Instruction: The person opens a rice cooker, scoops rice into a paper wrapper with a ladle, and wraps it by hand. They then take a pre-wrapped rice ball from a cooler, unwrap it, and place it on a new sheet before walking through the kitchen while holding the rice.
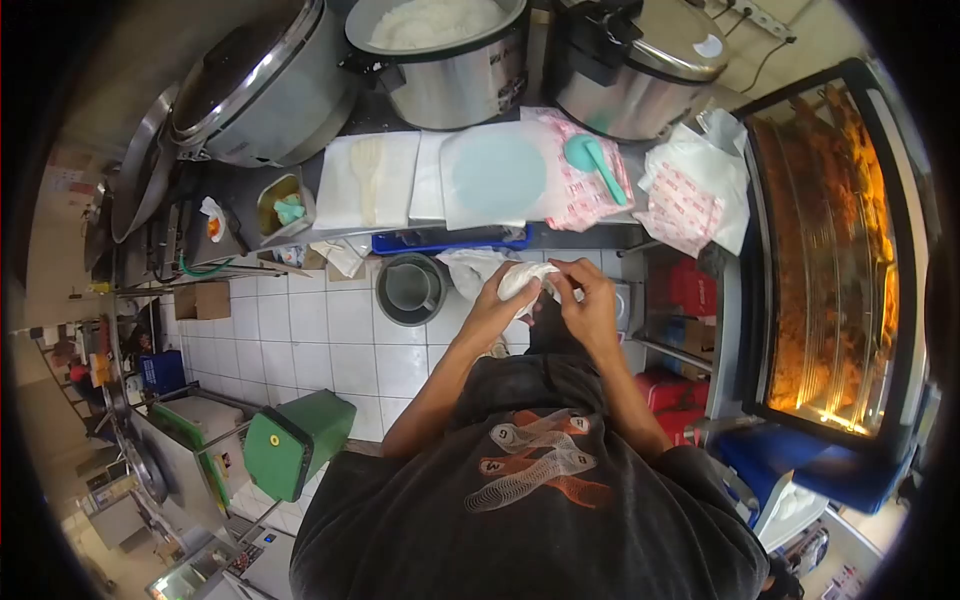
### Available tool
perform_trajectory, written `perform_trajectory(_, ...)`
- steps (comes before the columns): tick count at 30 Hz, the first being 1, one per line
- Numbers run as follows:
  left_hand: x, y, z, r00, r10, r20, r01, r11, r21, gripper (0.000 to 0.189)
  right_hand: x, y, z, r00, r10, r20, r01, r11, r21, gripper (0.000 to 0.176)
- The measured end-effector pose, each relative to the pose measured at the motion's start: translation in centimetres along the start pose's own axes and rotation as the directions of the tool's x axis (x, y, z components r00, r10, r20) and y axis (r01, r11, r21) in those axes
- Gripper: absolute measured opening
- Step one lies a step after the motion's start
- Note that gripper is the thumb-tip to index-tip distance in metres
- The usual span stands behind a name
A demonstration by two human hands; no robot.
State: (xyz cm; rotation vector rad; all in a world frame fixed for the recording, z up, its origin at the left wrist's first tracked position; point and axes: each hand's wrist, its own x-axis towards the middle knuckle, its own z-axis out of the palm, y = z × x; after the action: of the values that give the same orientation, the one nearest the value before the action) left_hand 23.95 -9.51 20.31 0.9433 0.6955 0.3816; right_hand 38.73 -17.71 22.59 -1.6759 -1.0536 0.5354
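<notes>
Crumpled soft white cloth (pixel 527 278) held between both hands, left hand (pixel 497 300) and right hand (pixel 592 305) curled shut on it, near side of round pale blue plate (pixel 497 170), teal plastic spoon (pixel 596 160) just right of plate

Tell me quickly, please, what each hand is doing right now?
Left hand: closed on the white wad.
Right hand: fingers pinching the same wad.

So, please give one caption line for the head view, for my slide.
Left hand and right hand hold a white bundle before a counter with an open rice cooker.
</notes>
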Motion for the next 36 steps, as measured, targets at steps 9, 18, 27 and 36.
perform_trajectory(9, 9.5, 4.3, -4.7, 0.979, -0.145, 0.146, 0.16, 0.983, -0.093, 0.053, 16.0, 2.3, -2.6, 0.918, -0.196, 0.346, 0.164, 0.979, 0.119, 0.018)
perform_trajectory(18, 10.3, 5.2, -9.5, 1.0, -0.03, 0.007, 0.031, 0.973, -0.227, 0.074, 40.2, -4.9, -11.1, 0.942, -0.321, -0.101, 0.337, 0.892, 0.303, 0.04)
perform_trajectory(27, 9.0, 4.7, -11.3, 0.986, -0.109, -0.123, 0.081, 0.975, -0.208, 0.068, 70.6, -4.1, -17.0, 0.987, 0.135, -0.087, -0.082, 0.89, 0.448, 0.071)
perform_trajectory(36, 12.1, 5.0, -5.9, 0.944, -0.147, -0.296, 0.028, 0.928, -0.373, 0.074, 76.6, -4.3, -12.9, 0.994, 0.081, 0.078, -0.112, 0.644, 0.757, 0.059)
